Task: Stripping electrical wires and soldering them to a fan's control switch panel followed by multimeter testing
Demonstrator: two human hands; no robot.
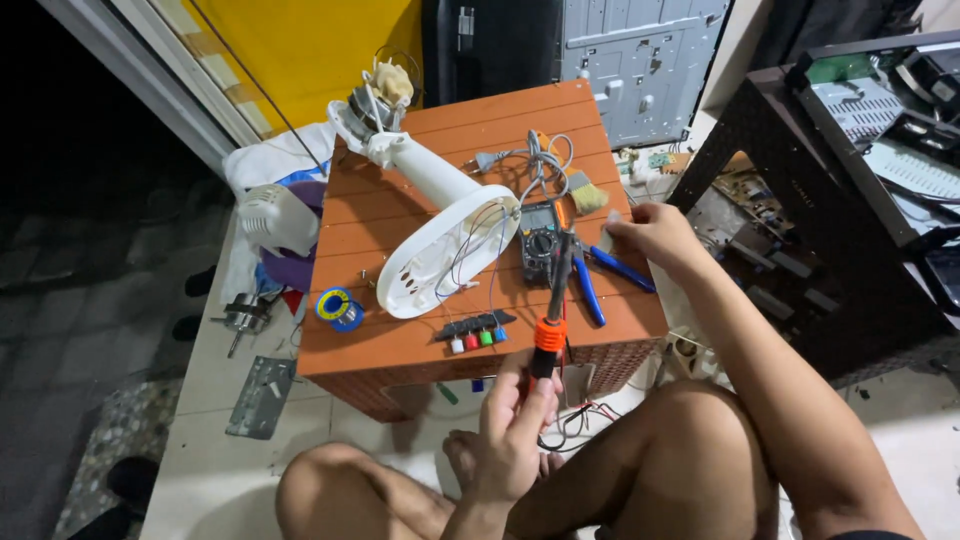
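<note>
While the left hand [510, 440] closes its grip on the soldering iron [552, 310], tip raised over the orange worktop [420, 340] beside the multimeter [540, 240], the right hand [655, 235] pinches a small pale piece at the worktop's edge. Judged step: soldering preparation; bringing tip and piece together demands steadiness.

One head cam only, worn above a seated person, aimed steeply down and fwd at the orange table [420, 340], seen close. Knees are caught below the table, floor around it.
</note>
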